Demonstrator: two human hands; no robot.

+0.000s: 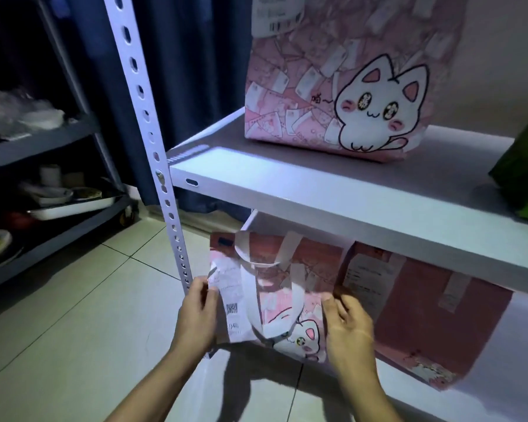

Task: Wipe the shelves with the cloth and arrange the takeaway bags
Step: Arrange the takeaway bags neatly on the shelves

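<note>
A small pink takeaway bag [281, 303] with a white cat print, white handles and a receipt sits at the left front of the lower shelf [500, 379]. My left hand [197, 315] grips its left edge by the receipt. My right hand [348, 324] holds its right side. Beside it, further right on the same shelf, a larger pink bag [424, 315] stands tilted. On the upper white shelf [333, 196] stands a big pink cat-print bag [348, 80]. No cloth is visible.
A green bag [525, 166] stands at the upper shelf's right edge. The perforated white upright [153, 141] rises just left of my left hand. A dark cart [43, 147] with dishes stands at far left, dark curtains behind, tiled floor [73, 345] below.
</note>
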